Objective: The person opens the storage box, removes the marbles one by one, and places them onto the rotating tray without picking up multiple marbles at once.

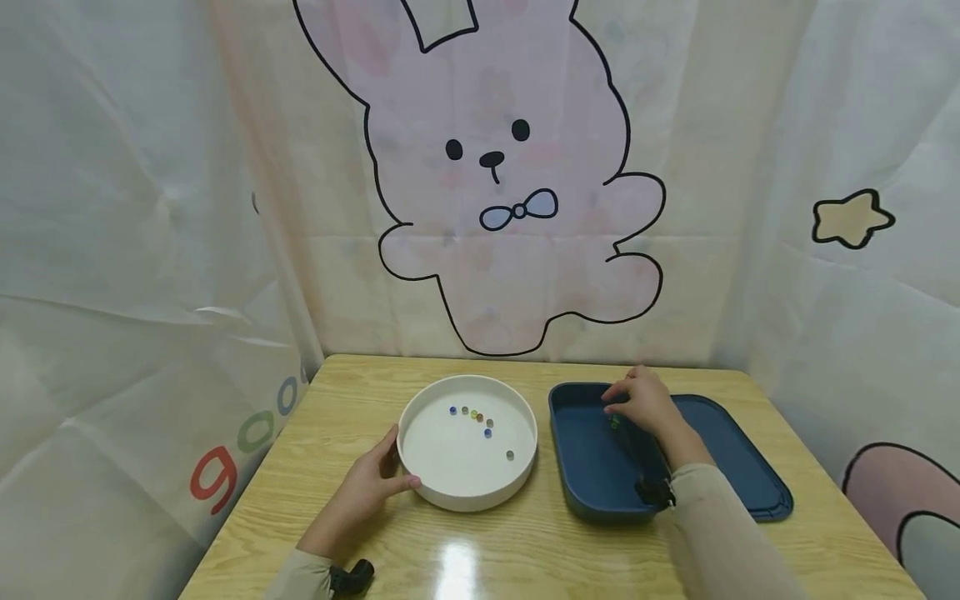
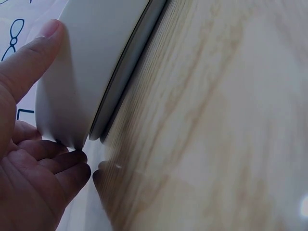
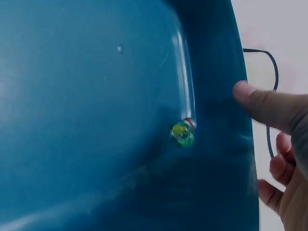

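My left hand (image 1: 365,483) grips the side of a round white dish (image 1: 465,502), its thumb along the outer wall and the fingers curled against it. Inside the dish lie several small glass marbles (image 1: 488,433), blue, grey, yellow and brown. Above the far part of a dark blue rectangular bin (image 1: 585,467) hovers my right hand (image 1: 643,406), thumb and loosely bent fingers apart, nothing visible between them. In the right wrist view its thumb overlaps the bin's rim. A few green and yellow marbles (image 3: 183,134), one with red, sit together at the bin's inner edge.
Right of the bin lies a flat dark blue lid (image 1: 731,454), partly behind the right forearm. Everything stands on a light wooden table (image 1: 405,550). A fabric backdrop (image 1: 517,283) with a bear drawing hangs behind the table, with more cloth at both sides.
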Demonstrator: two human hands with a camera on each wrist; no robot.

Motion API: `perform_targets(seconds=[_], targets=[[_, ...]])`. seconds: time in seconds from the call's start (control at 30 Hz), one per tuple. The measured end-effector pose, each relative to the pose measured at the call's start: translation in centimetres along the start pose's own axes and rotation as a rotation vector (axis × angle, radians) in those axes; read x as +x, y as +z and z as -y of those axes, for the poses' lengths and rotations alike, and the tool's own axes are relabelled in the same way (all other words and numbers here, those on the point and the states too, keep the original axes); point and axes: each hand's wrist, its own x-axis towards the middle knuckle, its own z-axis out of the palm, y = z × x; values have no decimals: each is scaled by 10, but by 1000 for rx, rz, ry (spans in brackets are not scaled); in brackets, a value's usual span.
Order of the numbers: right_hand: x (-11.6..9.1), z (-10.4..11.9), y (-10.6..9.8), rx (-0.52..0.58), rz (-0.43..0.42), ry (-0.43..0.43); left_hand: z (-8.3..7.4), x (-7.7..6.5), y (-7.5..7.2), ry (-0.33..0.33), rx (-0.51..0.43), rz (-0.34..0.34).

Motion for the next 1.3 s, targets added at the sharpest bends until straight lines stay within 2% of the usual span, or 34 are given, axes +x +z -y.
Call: perform_targets(seconds=[0.23,0.43,0.67,0.97,1.3], targets=[[-2,-2,12,-64,23,78,0,0,-1,5,-6,4],[-5,-3,19,-111,-20,99,0,0,1,2,-5,8],[-6,-7,25,-115,-46,171,-1,1,1,-3,-2,4],[-7,-11,28,-106,31,215,1,1,0,8,-12,17],[-8,-6,28,-122,77,194,0,1,0,6,-2,9]])
